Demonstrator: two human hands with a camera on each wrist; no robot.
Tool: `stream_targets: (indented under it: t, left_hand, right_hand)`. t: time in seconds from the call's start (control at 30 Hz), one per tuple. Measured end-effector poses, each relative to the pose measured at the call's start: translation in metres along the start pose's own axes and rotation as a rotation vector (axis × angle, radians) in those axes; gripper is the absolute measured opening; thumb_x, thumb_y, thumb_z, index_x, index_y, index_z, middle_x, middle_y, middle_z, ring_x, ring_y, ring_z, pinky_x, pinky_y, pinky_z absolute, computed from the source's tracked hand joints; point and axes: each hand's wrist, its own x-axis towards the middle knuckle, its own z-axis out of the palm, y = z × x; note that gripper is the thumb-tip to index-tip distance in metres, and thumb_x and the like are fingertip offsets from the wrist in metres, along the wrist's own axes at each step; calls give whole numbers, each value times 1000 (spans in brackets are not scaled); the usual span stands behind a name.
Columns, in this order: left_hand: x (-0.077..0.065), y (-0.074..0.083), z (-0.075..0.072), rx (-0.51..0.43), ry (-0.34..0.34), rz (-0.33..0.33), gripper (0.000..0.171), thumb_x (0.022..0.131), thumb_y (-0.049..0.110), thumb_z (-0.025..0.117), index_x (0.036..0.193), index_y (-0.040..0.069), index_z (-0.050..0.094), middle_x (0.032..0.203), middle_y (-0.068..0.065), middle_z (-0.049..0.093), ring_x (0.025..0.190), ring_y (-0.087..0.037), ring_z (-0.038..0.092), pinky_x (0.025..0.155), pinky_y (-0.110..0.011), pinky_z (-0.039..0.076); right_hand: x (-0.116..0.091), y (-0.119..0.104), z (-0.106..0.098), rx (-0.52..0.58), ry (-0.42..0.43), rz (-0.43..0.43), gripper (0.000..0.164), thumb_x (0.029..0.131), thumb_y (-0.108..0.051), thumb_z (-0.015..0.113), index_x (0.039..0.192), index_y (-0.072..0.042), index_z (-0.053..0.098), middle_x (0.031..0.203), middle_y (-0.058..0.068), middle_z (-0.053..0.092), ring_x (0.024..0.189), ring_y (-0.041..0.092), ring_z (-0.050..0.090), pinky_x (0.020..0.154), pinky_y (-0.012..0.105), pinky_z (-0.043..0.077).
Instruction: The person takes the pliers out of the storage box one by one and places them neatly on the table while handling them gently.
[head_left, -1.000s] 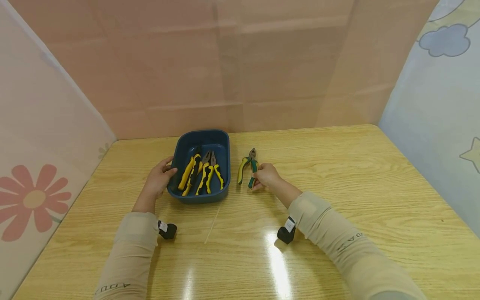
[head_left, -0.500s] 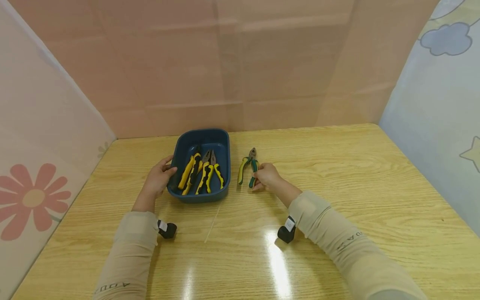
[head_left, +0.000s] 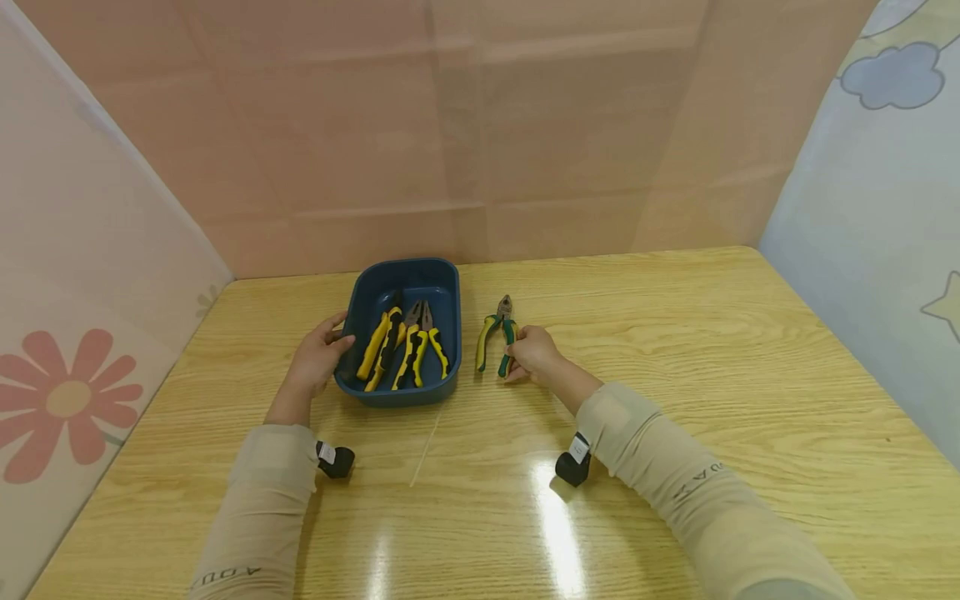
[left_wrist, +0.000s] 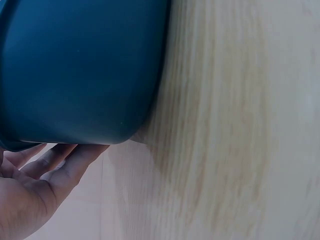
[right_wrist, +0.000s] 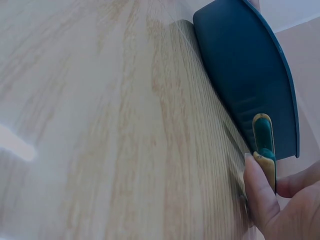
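Observation:
My left hand (head_left: 313, 360) grips the left side of a dark blue plastic bin (head_left: 405, 398), thumb over the rim and fingers along the outer wall (left_wrist: 80, 75). Inside the bin lie several yellow-and-black-handled pliers (head_left: 417, 350), jaws pointing away from me. Right of the bin, my right hand (head_left: 536, 354) pinches the right handle of green-and-yellow combination pliers (head_left: 486, 340). Their handles are spread and the metal head points to the back. In the right wrist view, thumb and finger close on one handle (right_wrist: 270, 167), with the bin just behind.
The bin and hands are over a wood-grain table (head_left: 675, 375). A thin pale strip (head_left: 425, 447) lies in front of the bin. A pinkish wall covering (head_left: 465, 125) rises at the table's back edge, with printed panels left and right. Both wrists carry small black cameras (head_left: 573, 468).

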Motion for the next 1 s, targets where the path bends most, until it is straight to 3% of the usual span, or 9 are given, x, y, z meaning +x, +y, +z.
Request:
stream_targets:
  t: [0.2,0.8,1.0]
  left_hand:
    - [0,0,0,13,6,2,52,93,14,39,139,13,15,131,-26,28,115,-39,33,90,-47,33]
    - [2,-1,1,3,13,-5,52,93,12,40,139,12,16,131,-26,29,114,-39,35,89,-47,34]
    - [2,-2,1,8,11,0,52,93,13,39,139,13,16,131,-26,29,114,-39,36,89,-47,35]
  right_hand:
    - [1,0,0,-35,-2,-8,42,86,7,43,124,13,26,94,25,48,49,21,56,57,34,51]
    - [3,3,1,-108,31,-19,51,85,5,47,130,10,23,101,28,46,53,23,55,54,33,51]
    - [3,2,2,-141,39,-22,46,85,4,47,126,10,29,93,25,49,50,21,53,53,32,51]
